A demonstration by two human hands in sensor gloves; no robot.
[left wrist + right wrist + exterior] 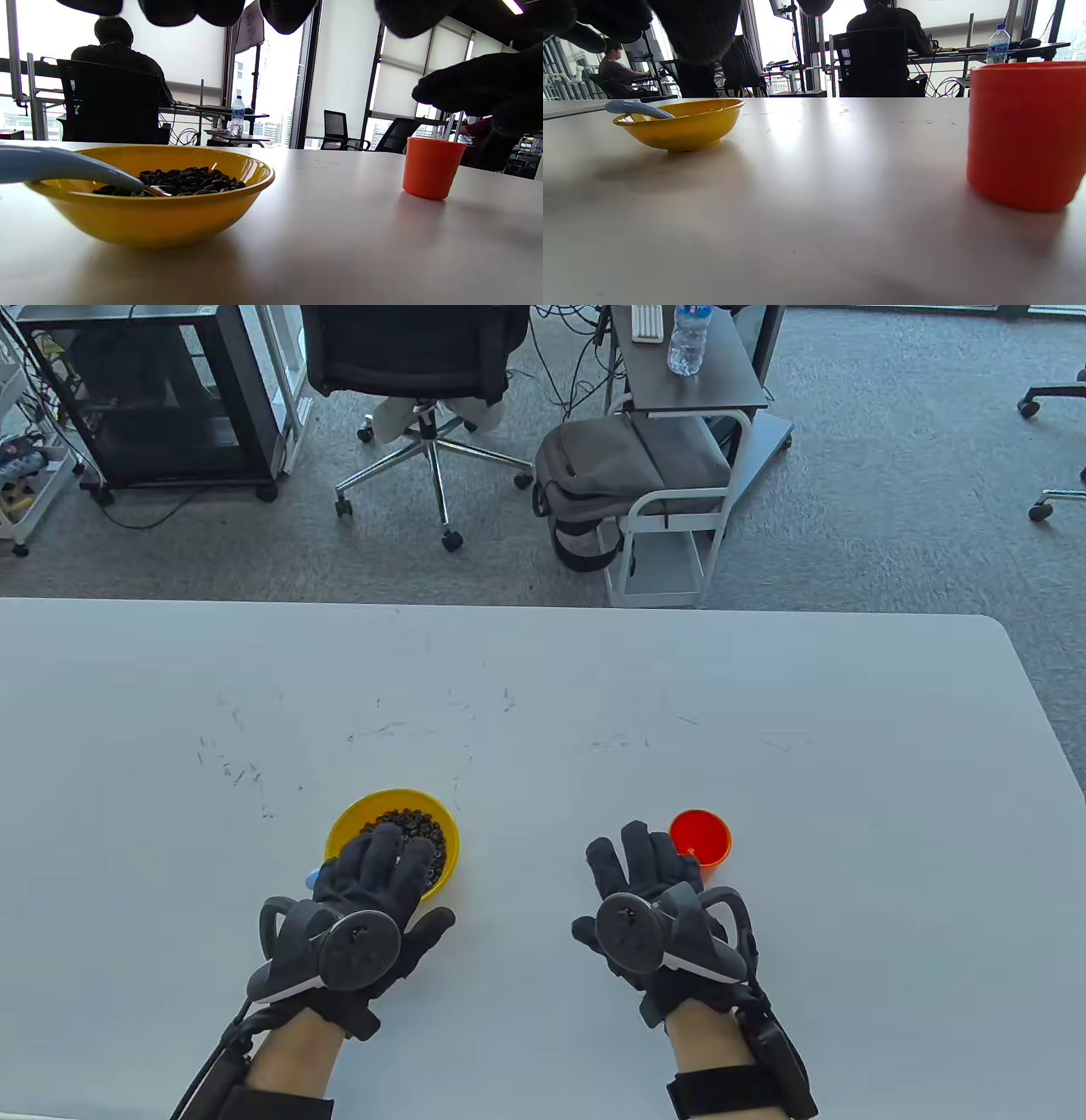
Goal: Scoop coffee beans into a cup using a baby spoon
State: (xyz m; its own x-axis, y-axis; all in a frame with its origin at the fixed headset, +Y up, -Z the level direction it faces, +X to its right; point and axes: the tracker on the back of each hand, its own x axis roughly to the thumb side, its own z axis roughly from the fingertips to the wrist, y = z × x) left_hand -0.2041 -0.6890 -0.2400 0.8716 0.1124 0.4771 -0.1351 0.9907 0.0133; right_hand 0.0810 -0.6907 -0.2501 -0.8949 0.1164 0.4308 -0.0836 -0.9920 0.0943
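Two gloved hands above a white tabletop (543,687), neither grasping anything. The left hand (373,891) hovers flat with fingers spread over the near rim of a yellow bowl (161,220); the right hand (645,891) is likewise open, fingers extended, with the orange cup (701,836) just beyond its fingertips and slightly to its right. The coffee beans (186,182) lie heaped in the bowl, under and ahead of the left fingers. The baby spoon (63,167), pale blue, rests with its tip buried among the beans and its handle propped across the rim on the side away from the right hand, so that it can be lifted without reaching into the bowl. Bowl and cup stand well apart, one before each hand. The cup is upright; whether it holds any beans cannot be told. Judged stage: scooping not yet begun, and the spoon must first be taken up.
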